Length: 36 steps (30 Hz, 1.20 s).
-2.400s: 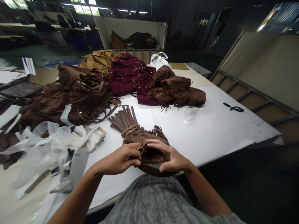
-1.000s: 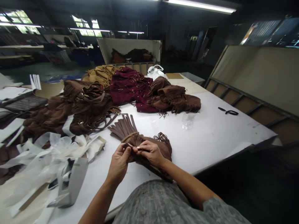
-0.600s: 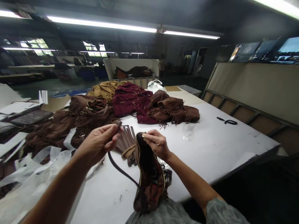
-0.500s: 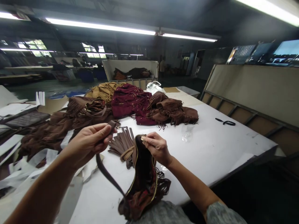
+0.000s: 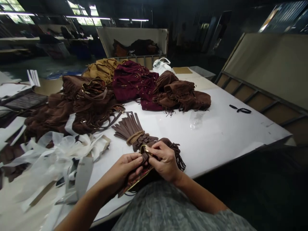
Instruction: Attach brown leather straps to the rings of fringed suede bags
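A brown fringed handbag (image 5: 179, 153) lies at the table's near edge against my body, its patterned reddish lining and gold zip edge partly showing. My left hand (image 5: 131, 166) pinches the end of a brown strap (image 5: 145, 157). Closed on the handbag's upper edge, my right hand (image 5: 165, 159) is by a curved gold-coloured metal piece (image 5: 143, 147). The two hands almost meet there, strap end against the metal; whether they are joined is hidden by the fingers. Just beyond lies a bundle of brown straps (image 5: 128, 128) tied with a tan band.
Dark brown bags (image 5: 79, 106), mustard ones (image 5: 103, 69), maroon ones (image 5: 134, 81) and more brown ones (image 5: 183, 93) are heaped across the white table (image 5: 216, 138). White wrapping scraps (image 5: 60, 150) cover the left. A black cord (image 5: 240, 109) lies on the right.
My left hand has brought the strap end down and right to my right hand at the handbag's edge. The handbag has been lowered and folded toward my body. The view has tilted downward.
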Available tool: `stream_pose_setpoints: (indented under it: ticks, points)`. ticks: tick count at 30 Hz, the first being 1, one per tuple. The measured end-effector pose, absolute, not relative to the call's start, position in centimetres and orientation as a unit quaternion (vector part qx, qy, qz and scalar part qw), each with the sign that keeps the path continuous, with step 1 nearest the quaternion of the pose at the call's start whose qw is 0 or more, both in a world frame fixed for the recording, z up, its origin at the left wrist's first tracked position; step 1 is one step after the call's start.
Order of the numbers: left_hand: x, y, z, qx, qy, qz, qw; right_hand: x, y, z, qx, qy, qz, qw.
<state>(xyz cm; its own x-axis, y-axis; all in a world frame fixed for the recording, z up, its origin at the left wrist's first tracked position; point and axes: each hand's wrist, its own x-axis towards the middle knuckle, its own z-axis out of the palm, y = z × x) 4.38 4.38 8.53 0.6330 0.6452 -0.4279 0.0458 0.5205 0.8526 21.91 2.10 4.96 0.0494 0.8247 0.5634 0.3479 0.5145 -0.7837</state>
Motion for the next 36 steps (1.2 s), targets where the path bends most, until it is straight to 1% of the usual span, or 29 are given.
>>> stream_pose_setpoints:
  ticks: [2, 7, 9, 12, 15, 18, 20, 23, 26, 29, 31, 34, 36]
  points:
    - [4.7, 3.8, 7.6, 0.439, 0.387, 0.199, 0.786, 22.0, 1.6, 4.2, -0.448, -0.653, 0.213, 0.572]
    - [4.6, 2.4, 5.8, 0.484, 0.446, 0.194, 0.727, 21.3, 0.1, 2.4, -0.474, -0.635, 0.271, 0.546]
    - [4.4, 1.7, 5.2, 0.466, 0.464, 0.188, 0.729, 21.1, -0.4, 1.6, -0.476, -0.633, 0.286, 0.540]
    - [4.4, 0.5, 4.5, 0.420, 0.484, 0.184, 0.746, 21.2, -0.9, 0.4, -0.453, -0.650, 0.274, 0.546]
    - [4.6, -0.4, 4.1, 0.397, 0.508, 0.180, 0.743, 21.6, -1.3, -0.6, -0.410, -0.694, 0.226, 0.548]
    - [4.9, -0.7, 3.8, 0.400, 0.538, 0.179, 0.720, 22.1, -1.5, -1.3, -0.370, -0.749, 0.162, 0.525]
    - [5.0, -0.7, 3.6, 0.395, 0.553, 0.178, 0.711, 22.3, -1.5, -1.6, -0.356, -0.771, 0.142, 0.509]
    - [5.2, -0.6, 3.2, 0.356, 0.568, 0.181, 0.720, 22.3, -1.6, -2.1, -0.353, -0.767, 0.158, 0.512]
    - [5.4, -0.6, 2.4, 0.312, 0.571, 0.195, 0.734, 22.3, -1.6, -2.7, -0.373, -0.747, 0.215, 0.506]
    - [5.7, -0.4, 1.6, 0.298, 0.580, 0.205, 0.730, 22.9, -1.0, -3.3, -0.395, -0.742, 0.275, 0.468]
    - [5.8, -0.2, 1.3, 0.296, 0.594, 0.209, 0.718, 23.7, 0.2, -3.3, -0.389, -0.775, 0.275, 0.416]
    - [5.7, 0.3, 1.6, 0.295, 0.611, 0.221, 0.701, 24.9, 2.9, -2.9, -0.326, -0.852, 0.235, 0.335]
    - [5.2, 0.7, 2.3, 0.300, 0.616, 0.226, 0.692, 25.4, 4.7, -2.3, -0.257, -0.888, 0.228, 0.305]
